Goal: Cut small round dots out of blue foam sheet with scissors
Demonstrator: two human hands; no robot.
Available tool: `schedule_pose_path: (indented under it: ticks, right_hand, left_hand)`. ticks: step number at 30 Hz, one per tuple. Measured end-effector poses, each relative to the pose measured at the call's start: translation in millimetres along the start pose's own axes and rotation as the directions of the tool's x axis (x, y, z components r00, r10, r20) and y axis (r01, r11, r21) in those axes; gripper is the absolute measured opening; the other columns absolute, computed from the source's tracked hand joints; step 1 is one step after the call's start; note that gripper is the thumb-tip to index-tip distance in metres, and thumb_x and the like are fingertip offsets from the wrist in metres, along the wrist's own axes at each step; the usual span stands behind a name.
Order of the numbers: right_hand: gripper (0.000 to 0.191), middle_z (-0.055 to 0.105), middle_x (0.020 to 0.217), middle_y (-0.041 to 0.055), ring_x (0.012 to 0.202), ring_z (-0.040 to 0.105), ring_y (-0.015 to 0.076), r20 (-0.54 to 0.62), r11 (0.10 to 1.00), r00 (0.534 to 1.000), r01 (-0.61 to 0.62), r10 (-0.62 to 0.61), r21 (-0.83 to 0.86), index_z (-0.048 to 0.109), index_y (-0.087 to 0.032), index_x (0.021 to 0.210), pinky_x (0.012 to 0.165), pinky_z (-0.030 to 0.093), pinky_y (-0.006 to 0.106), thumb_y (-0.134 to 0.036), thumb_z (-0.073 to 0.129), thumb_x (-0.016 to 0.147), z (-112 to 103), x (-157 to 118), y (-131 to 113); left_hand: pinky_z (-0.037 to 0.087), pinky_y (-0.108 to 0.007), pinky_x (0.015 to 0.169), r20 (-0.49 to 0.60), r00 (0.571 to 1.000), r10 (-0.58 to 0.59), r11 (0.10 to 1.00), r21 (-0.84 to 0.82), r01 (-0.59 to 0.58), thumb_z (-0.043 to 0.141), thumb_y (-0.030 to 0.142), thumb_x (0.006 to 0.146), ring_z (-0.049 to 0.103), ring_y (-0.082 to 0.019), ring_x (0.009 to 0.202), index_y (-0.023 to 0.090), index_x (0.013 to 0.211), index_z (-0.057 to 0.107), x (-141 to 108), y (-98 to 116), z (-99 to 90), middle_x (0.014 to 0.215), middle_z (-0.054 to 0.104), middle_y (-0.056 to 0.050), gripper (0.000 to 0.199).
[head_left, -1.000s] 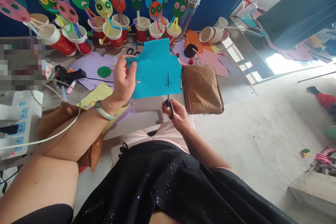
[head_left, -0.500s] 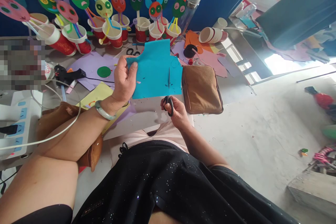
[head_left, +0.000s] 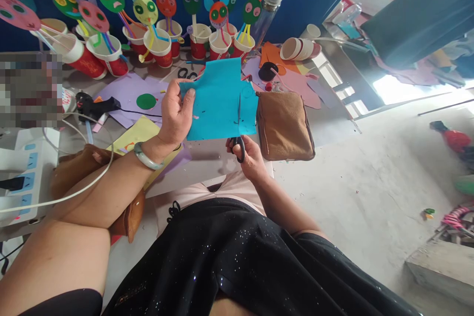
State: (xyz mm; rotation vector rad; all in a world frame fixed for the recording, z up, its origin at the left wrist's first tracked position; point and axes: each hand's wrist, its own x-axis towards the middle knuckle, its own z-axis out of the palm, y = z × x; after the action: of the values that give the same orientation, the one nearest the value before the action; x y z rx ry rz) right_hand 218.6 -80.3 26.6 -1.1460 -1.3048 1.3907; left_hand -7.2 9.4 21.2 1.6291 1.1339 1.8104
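The grey table point(head_left: 205, 160) bears red-and-white cups point(head_left: 163, 54), purple paper point(head_left: 120, 90) and a black glue gun point(head_left: 87, 103).

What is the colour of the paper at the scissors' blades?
The paper is bright turquoise blue, as the head view shows best.

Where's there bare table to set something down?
Front strip of table, below the blue paper, between the purple paper and the right hand; mostly bare. Smaller patch right of the brown pouch, below the pink paper. Crowded: the back, with its row of cups, and the left, with the glue gun and power strip.
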Motion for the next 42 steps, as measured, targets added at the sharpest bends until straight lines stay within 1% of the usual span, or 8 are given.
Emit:
schedule_pose_path:
  ticks: [6, 11, 14, 17, 23, 30, 36, 42]
  right_hand:
    - [0.071, 0.056, 0.073, -0.0009, 0.067, 0.045, 0.0136, -0.026, 1.0, 1.0, 0.013, -0.014, -0.018, 0.065, -0.022, 0.081, 0.06, 0.038, 0.029, -0.089, 0.082, 0.066, 0.8, 5.9, -0.3]
    - [0.069, 0.056, 0.07, -0.0015, 0.067, 0.046, 0.0133, -0.045, 1.0, 0.999, -0.002, 0.0, -0.03, 0.061, -0.023, 0.075, 0.061, 0.039, 0.029, -0.087, 0.083, 0.066, 3.3, 6.8, -4.6]
    - [0.068, 0.056, 0.069, -0.0023, 0.066, 0.046, 0.0125, -0.053, 1.0, 0.999, -0.006, 0.004, -0.028, 0.06, -0.022, 0.073, 0.061, 0.039, 0.029, -0.085, 0.085, 0.066, 4.4, 6.4, -6.3]
    - [0.068, 0.056, 0.07, -0.0019, 0.066, 0.045, 0.0124, -0.029, 1.0, 1.0, 0.008, -0.008, -0.019, 0.06, -0.022, 0.074, 0.062, 0.039, 0.029, -0.086, 0.083, 0.068, 4.7, 7.0, -6.5]
    - [0.071, 0.051, 0.069, -0.003, 0.066, 0.043, 0.0127, -0.038, 1.0, 0.999, 0.018, -0.018, -0.011, 0.058, -0.023, 0.078, 0.06, 0.037, 0.029, -0.09, 0.079, 0.068, 5.2, 11.7, -6.4]
    - [0.069, 0.054, 0.069, -0.0026, 0.067, 0.046, 0.0125, -0.043, 1.0, 0.999, 0.03, -0.03, 0.005, 0.055, -0.024, 0.075, 0.061, 0.039, 0.029, -0.087, 0.081, 0.069, 6.7, 16.1, -6.2]
    - [0.068, 0.052, 0.069, -0.0031, 0.068, 0.046, 0.0128, -0.049, 1.0, 0.998, 0.03, -0.03, -0.007, 0.053, -0.024, 0.074, 0.064, 0.04, 0.03, -0.086, 0.081, 0.07, 8.2, 16.1, -4.6]
    - [0.073, 0.056, 0.072, -0.0017, 0.068, 0.046, 0.0137, -0.023, 0.999, 0.999, 0.049, -0.049, -0.005, 0.058, -0.024, 0.081, 0.063, 0.038, 0.031, -0.093, 0.076, 0.067, 6.6, 19.6, -6.8]
  left_hand:
    - [0.032, -0.022, 0.046, -0.017, 1.0, -0.009, 1.0, 0.004, 0.009, 0.061, 0.073, 0.098, 0.037, -0.008, 0.053, 0.029, 0.109, 0.066, 0.4, 4.7, 2.2, 0.07, 0.036, 0.006, 0.046]
    - [0.029, -0.021, 0.042, -0.038, 0.999, -0.016, 1.0, 0.003, 0.016, 0.061, 0.073, 0.099, 0.033, -0.008, 0.05, 0.029, 0.107, 0.067, 0.9, 6.9, 2.9, 0.067, 0.036, 0.006, 0.045]
    - [0.031, -0.02, 0.042, -0.011, 0.999, -0.035, 0.999, -0.017, 0.035, 0.063, 0.075, 0.096, 0.032, -0.006, 0.048, 0.029, 0.107, 0.067, 0.9, 6.8, 1.9, 0.065, 0.033, 0.007, 0.047]
    - [0.033, -0.02, 0.042, 0.006, 0.999, -0.047, 0.999, -0.015, 0.047, 0.061, 0.073, 0.099, 0.033, -0.007, 0.048, 0.029, 0.109, 0.066, 0.6, 6.3, 1.0, 0.064, 0.033, 0.007, 0.045]
    - [0.035, -0.021, 0.045, -0.004, 1.0, -0.018, 1.0, -0.005, 0.018, 0.062, 0.074, 0.097, 0.035, -0.008, 0.051, 0.029, 0.11, 0.066, 0.9, 3.2, 2.0, 0.067, 0.036, 0.006, 0.047]
    - [0.035, -0.019, 0.04, -0.027, 1.0, 0.007, 1.0, 0.016, -0.006, 0.06, 0.069, 0.101, 0.036, -0.008, 0.05, 0.029, 0.11, 0.065, 0.1, 8.9, 2.7, 0.068, 0.04, 0.005, 0.041]
    - [0.037, -0.02, 0.046, -0.02, 0.999, 0.032, 0.998, 0.052, -0.031, 0.059, 0.07, 0.102, 0.036, -0.007, 0.052, 0.027, 0.11, 0.065, 0.7, 7.2, 1.5, 0.068, 0.038, 0.006, 0.044]
    - [0.033, -0.024, 0.05, -0.027, 0.997, 0.068, 0.996, 0.058, -0.067, 0.061, 0.067, 0.102, 0.042, -0.009, 0.056, 0.027, 0.107, 0.067, 0.3, 11.0, 2.0, 0.072, 0.049, 0.003, 0.04]
